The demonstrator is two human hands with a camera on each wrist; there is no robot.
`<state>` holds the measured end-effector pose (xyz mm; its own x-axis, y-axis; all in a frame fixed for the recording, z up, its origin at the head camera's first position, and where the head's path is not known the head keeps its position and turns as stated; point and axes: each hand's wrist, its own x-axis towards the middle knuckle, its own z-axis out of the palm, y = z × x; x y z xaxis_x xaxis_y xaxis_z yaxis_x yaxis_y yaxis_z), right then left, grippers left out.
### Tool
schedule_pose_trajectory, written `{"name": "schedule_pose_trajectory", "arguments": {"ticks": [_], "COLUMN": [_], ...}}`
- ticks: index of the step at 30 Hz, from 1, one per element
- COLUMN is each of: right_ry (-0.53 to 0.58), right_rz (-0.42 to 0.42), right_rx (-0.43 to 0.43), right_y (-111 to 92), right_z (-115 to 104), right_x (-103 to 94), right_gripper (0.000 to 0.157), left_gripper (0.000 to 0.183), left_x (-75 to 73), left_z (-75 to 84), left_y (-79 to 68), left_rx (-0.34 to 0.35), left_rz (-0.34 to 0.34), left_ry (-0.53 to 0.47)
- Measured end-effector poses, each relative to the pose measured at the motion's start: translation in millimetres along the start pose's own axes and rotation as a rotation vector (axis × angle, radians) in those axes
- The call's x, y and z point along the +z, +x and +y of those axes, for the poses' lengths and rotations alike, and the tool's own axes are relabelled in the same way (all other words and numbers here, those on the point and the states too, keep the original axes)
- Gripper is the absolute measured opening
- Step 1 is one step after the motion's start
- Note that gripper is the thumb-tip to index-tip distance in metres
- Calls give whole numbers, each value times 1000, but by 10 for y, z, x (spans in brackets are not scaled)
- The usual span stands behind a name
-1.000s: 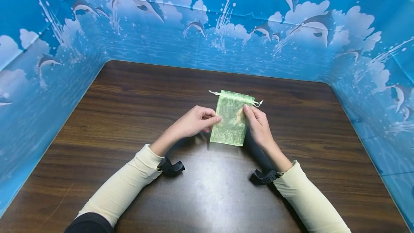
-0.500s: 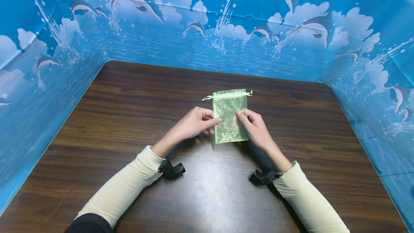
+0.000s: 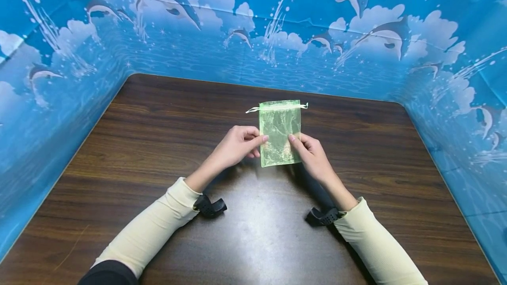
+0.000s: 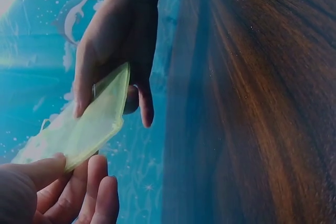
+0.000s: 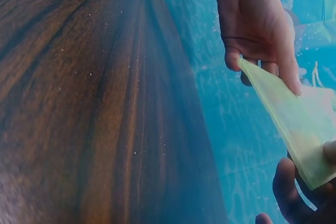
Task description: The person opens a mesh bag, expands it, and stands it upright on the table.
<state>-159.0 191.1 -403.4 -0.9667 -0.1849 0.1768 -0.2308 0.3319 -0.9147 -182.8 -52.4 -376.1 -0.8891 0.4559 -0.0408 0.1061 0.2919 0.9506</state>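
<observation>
A sheer green drawstring pouch (image 3: 279,122) is held up over the table between both hands, its drawstring end pointing away from the person. At its left edge the left hand (image 3: 240,144) pinches the fabric, thumb on the near face and fingers behind. The right hand (image 3: 313,153) grips the opposite edge the same way, its fingertips showing through the mesh. White ribbon loops stick out at both upper corners. In the left wrist view the pouch (image 4: 89,121) appears edge-on and thin, stretched between the two hands. The right wrist view shows its bottom seam (image 5: 278,121).
A dark wood-grain table (image 3: 261,232) spreads beneath the hands. A blue curtain (image 3: 253,25) printed with dolphins and clouds encloses the table's back and sides. Black wrist cameras sit on both wrists, over pale sleeves (image 3: 146,228).
The pouch has turned from a slant to nearly straight and moved slightly left and away from the person. The right hand's grip has shifted lower along its edge.
</observation>
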Motion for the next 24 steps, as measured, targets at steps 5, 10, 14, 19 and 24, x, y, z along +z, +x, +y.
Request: {"name": "schedule_pose_trajectory", "arguments": {"ticks": [5, 10, 14, 19, 24], "right_ry": [0, -9, -18, -23, -22], "right_rz": [17, 20, 34, 57, 42], "right_rx": [-1, -10, -16, -17, -20], "right_y": [-9, -8, -14, -24, -52], "right_z": [13, 27, 35, 60, 100], "right_x": [8, 9, 14, 14, 3], "right_gripper": [37, 37, 38, 38, 37], "left_gripper": [24, 25, 27, 26, 27], "left_x": [3, 17, 23, 42, 73], "left_z": [2, -19, -42, -41, -63], "left_y": [3, 1, -6, -25, -43], "left_rx": [-46, -46, -31, -39, -25], "left_rz": [-97, -145, -126, -131, -110], "left_ry": [53, 99, 98, 92, 85]}}
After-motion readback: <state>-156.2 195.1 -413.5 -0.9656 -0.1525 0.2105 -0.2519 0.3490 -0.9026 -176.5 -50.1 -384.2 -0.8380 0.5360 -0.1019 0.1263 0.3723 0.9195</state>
